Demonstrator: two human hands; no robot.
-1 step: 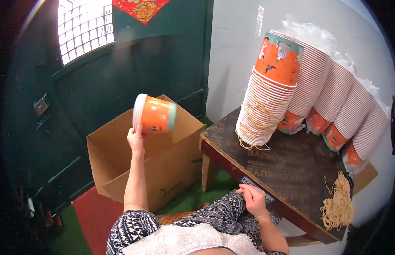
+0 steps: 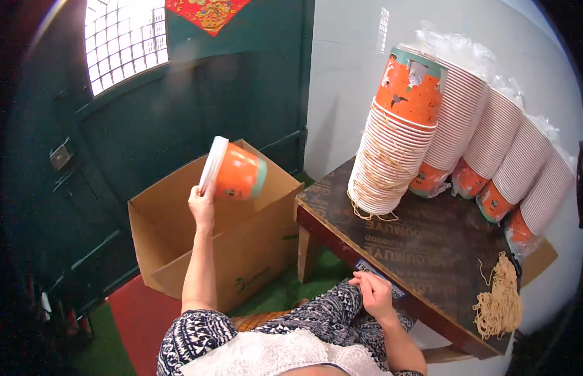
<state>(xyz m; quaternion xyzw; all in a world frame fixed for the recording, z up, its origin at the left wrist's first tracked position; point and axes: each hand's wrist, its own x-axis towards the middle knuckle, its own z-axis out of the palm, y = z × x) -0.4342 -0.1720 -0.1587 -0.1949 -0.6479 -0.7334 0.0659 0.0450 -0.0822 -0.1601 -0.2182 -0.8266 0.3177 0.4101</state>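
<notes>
My left hand (image 2: 202, 203) is raised and grips a short stack of orange paper cups (image 2: 235, 170) by their white rims, lying sideways above an open cardboard box (image 2: 241, 250). My right hand (image 2: 373, 294) rests at the front edge of a dark wooden table (image 2: 429, 244), fingers loosely bent, holding nothing that I can see. On the table a tall leaning stack of the same cups (image 2: 395, 156) is bound with tan string.
Several more cup stacks in clear plastic sleeves (image 2: 510, 156) lean against the white wall behind. A bundle of tan strings (image 2: 499, 301) lies at the table's right end. A dark green door (image 2: 147, 125) stands behind the box, with a red mat (image 2: 141, 313) below.
</notes>
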